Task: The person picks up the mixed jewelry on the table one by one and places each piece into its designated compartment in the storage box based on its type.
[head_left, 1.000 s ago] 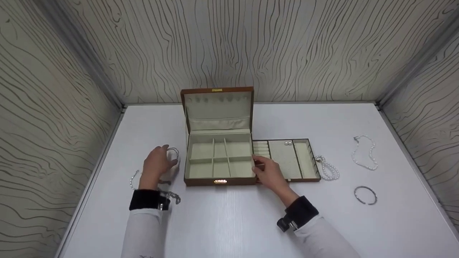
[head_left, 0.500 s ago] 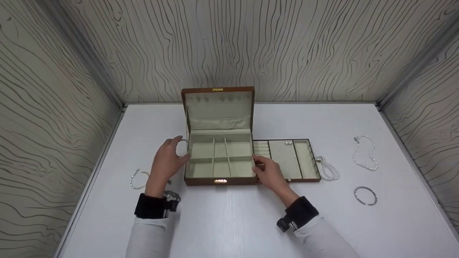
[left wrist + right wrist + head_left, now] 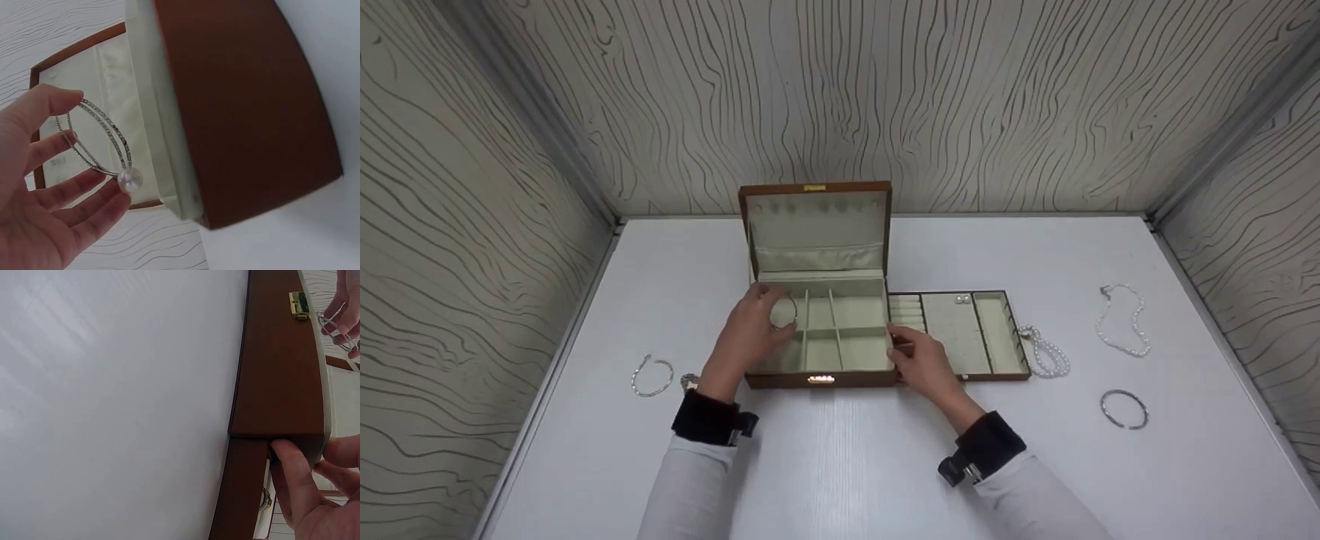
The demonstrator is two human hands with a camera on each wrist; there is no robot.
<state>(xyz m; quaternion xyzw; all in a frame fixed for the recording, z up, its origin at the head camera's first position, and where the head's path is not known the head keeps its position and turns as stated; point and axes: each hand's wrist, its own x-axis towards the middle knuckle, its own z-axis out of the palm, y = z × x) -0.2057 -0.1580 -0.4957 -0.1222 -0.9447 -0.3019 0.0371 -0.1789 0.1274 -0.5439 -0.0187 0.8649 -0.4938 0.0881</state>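
A brown jewelry box (image 3: 784,381) stands with its lid raised and its pale compartments showing. My left hand (image 3: 744,326) is over the left compartments, pinching a silver bangle (image 3: 111,119) between thumb and fingers. In the left wrist view the bangle has two sparkling bands and a large white pearl (image 3: 130,180), with fingertips beneath it. At the box's right side, my right hand (image 3: 926,367) grips the edge, thumb and fingers on either side of the wall. Beside that hand, a drawer (image 3: 949,330) extends to the right, with a ring (image 3: 265,499) in its holder.
Pearl earrings (image 3: 963,299) sit in the drawer. A pearl strand (image 3: 1048,360) lies against its right end. Farther right are a pearl necklace (image 3: 1140,307) and a silver bangle (image 3: 1102,405). An open bracelet (image 3: 636,381) lies at the left; a watch-like piece (image 3: 688,381) is partly hidden by my left wrist.
My left hand has carried the bangle rightward from the table beside the box to over its left compartments. The right hand has stayed on the box edge.
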